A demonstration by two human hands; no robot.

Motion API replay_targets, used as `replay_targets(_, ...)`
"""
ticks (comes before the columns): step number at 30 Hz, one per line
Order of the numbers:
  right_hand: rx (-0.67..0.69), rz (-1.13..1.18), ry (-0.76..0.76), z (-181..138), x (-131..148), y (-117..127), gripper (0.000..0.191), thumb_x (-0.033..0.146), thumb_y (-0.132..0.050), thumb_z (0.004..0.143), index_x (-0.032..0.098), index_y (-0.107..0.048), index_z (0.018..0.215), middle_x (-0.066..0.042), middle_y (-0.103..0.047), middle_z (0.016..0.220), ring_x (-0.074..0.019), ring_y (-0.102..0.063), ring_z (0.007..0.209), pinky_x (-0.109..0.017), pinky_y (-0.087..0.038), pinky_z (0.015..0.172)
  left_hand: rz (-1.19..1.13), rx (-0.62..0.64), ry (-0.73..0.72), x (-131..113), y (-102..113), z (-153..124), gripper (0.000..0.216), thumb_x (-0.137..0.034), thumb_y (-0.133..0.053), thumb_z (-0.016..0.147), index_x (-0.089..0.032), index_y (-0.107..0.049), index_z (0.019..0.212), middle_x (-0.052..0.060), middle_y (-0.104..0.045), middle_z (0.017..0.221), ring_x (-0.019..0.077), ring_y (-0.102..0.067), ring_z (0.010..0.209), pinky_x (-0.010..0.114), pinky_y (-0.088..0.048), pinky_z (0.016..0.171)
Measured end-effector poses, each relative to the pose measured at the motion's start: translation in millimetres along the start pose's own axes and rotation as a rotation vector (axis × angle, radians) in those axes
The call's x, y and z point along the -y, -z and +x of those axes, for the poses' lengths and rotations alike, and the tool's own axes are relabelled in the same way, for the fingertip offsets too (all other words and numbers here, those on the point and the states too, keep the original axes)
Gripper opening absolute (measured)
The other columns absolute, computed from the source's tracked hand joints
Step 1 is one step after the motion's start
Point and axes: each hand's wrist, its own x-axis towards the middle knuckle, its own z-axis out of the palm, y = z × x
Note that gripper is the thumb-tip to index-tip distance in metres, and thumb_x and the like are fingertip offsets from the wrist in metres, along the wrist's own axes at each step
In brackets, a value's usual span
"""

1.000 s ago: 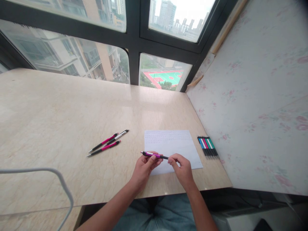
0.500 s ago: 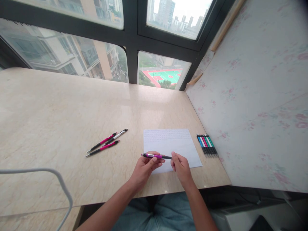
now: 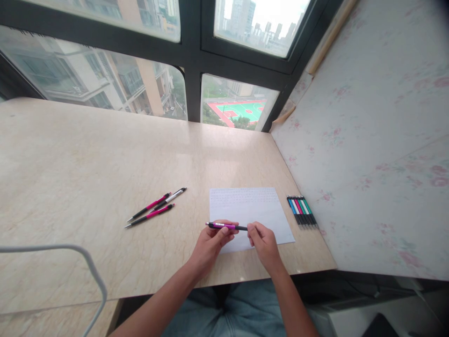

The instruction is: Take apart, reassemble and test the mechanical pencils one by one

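Observation:
A purple pen (image 3: 230, 226) with a black grip lies almost level between my two hands, over a sheet of paper (image 3: 245, 210). My left hand (image 3: 212, 241) is closed on the purple barrel, thumb in front, fingers behind. At the tip end, my right hand (image 3: 262, 238) pinches the black part, so the tip itself is hidden. Rows of faint handwriting run along the upper part of the sheet. To the left rest two pink-and-black pens (image 3: 150, 216) and a white-and-black pen (image 3: 170, 199), loosely grouped.
Several pens (image 3: 301, 211) in blue, white, pink and green lie side by side near the papered wall (image 3: 368, 164). A grey cable (image 3: 84, 255) arches across the lower left. The marble-look desk (image 3: 105, 164) meets a dark window frame (image 3: 192, 61) at the back.
My right hand has shifted slightly left along the pen, and the pen has risen very slightly. The loose pens and paper stay where they were.

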Motion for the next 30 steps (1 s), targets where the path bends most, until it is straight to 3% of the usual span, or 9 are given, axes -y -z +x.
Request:
replay_targets(5,0.015,0.034,-0.05,0.0,-1.3,-2.1,0.047,0.051,-0.045,0.094,0.02,-0.047,0.058,0.005,-0.044,0.047,-0.0111,-0.042,0.046,-0.024,-0.033,0.049,-0.021,0.028,-0.002,-0.3,2.0,-0.4,0.022,-0.033,-0.072,0.081,-0.017,-0.072,0.096,0.011,-0.071,0.111,0.0197,-0.068,0.095,0.03,-0.05,0.086)
replay_targets(10,0.096,0.017,-0.015,-1.3,1.4,-4.1,0.047,0.05,-0.045,0.094,0.019,-0.051,0.059,0.004,-0.046,0.049,-0.0112,-0.043,0.048,-0.024,-0.034,0.051,-0.058,0.04,0.02,1.0,0.3,-1.2,0.032,-0.035,-0.077,0.076,-0.017,-0.069,0.102,0.007,-0.072,0.088,0.0187,-0.07,0.079,0.029,-0.051,0.075)
replay_targets(13,0.155,-0.007,0.036,-1.7,4.8,-5.5,0.043,0.047,-0.048,0.094,0.019,-0.055,0.062,0.003,-0.051,0.054,-0.0119,-0.046,0.052,-0.025,-0.035,0.053,0.031,0.064,0.02,2.6,0.2,-0.9,0.03,-0.038,-0.075,0.078,-0.013,-0.071,0.093,0.007,-0.071,0.077,0.0163,-0.067,0.069,0.027,-0.05,0.067)
replay_targets(21,0.081,0.072,-0.084,1.9,-0.3,-11.1,0.05,0.056,-0.044,0.093,0.019,-0.051,0.06,0.004,-0.045,0.048,-0.0114,-0.043,0.046,-0.024,-0.034,0.049,0.173,-0.009,-0.04,5.4,4.5,0.4,0.03,-0.04,-0.073,0.078,-0.013,-0.072,0.091,0.009,-0.073,0.077,0.0193,-0.067,0.069,0.029,-0.05,0.064)
replay_targets(30,0.097,0.068,-0.078,-0.7,1.7,-17.9,0.048,0.054,-0.046,0.092,0.019,-0.051,0.06,0.004,-0.047,0.048,-0.0115,-0.045,0.047,-0.024,-0.036,0.05,0.245,-0.06,-0.106,10.7,8.3,1.8,0.026,-0.039,-0.071,0.079,-0.013,-0.073,0.084,0.008,-0.074,0.073,0.019,-0.066,0.066,0.028,-0.048,0.062)
